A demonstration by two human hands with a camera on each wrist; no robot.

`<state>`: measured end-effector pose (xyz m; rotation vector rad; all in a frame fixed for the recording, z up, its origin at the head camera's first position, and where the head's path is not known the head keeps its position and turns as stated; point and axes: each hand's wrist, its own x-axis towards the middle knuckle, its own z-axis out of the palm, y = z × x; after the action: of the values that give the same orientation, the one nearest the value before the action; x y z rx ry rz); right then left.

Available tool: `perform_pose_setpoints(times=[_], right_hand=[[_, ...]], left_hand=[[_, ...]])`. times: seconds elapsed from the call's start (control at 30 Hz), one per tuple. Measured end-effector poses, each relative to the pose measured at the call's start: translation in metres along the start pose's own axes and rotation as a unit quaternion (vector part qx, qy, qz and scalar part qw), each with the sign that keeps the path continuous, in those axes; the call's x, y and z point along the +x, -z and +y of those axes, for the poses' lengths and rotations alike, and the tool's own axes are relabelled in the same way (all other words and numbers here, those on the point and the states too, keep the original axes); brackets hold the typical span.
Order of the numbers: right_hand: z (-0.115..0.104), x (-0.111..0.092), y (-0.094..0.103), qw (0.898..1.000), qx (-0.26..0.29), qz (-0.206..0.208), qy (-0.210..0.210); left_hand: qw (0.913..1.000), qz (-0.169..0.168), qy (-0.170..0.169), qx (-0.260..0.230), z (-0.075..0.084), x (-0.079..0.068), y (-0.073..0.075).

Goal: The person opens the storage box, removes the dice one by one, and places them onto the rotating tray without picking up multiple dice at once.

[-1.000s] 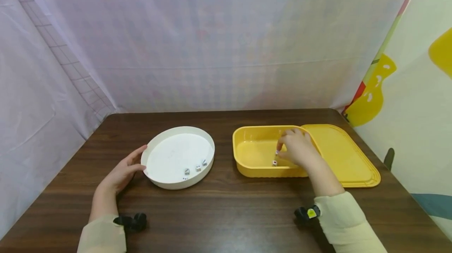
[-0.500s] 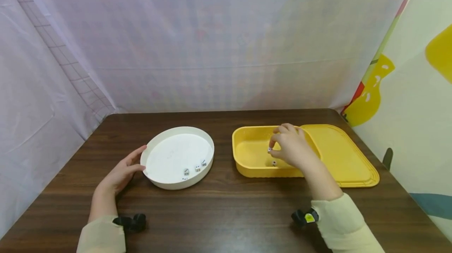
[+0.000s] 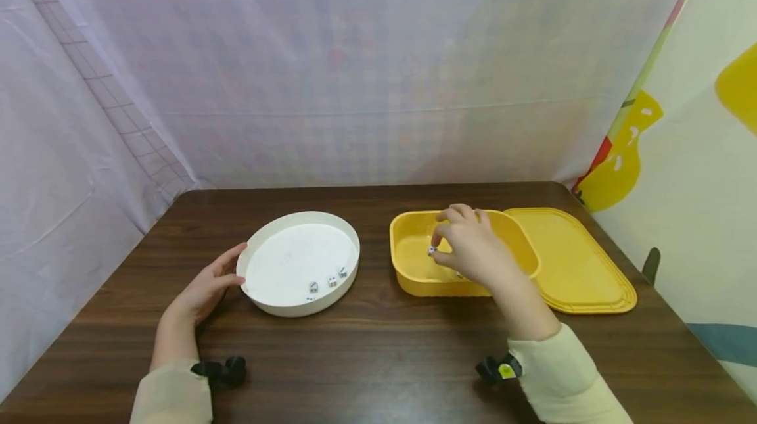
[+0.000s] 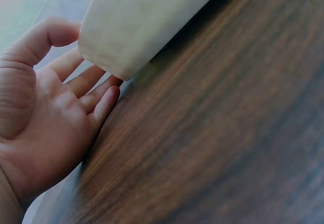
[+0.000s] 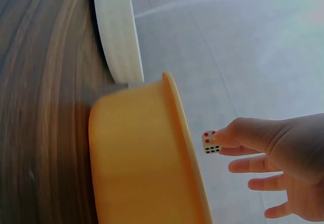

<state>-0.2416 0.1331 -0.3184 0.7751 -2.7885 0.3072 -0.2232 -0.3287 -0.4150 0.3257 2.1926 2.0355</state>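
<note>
In the head view my right hand pinches a white die between thumb and index finger, above the yellow bin. The right wrist view shows red pips and dark pips on this die, held above the bin's rim, with the other fingers spread. Another die lies in the bin, mostly hidden behind its front wall. My left hand rests against the left side of the round white tray, thumb and fingers touching its wall. Several dice sit near the tray's front right.
A yellow lid lies flat on the dark wooden table, to the right of the bin and partly behind it. Between the tray and the bin is a narrow strip of table. A pale curtain hangs behind the table.
My right hand has moved left and up with the die, from low inside the bin to above it. The left hand and the tray stay in place.
</note>
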Motion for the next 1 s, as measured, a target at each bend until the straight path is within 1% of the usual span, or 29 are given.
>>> perform_pose_setpoints(times=[0.33,0.8,1.0], right_hand=[[-0.027,0.011,-0.009,0.999,-0.006,0.012,0.034],[-0.061,0.029,-0.019,0.998,-0.006,0.005,0.054],[-0.072,0.036,-0.022,0.998,-0.002,0.01,0.069]], left_hand=[[1.0,0.002,0.003,0.003,-0.001,0.0,0.001],[0.9999,0.007,0.008,0.009,0.0,0.0,0.001],[0.9999,0.008,0.01,0.008,0.0,0.0,0.001]])
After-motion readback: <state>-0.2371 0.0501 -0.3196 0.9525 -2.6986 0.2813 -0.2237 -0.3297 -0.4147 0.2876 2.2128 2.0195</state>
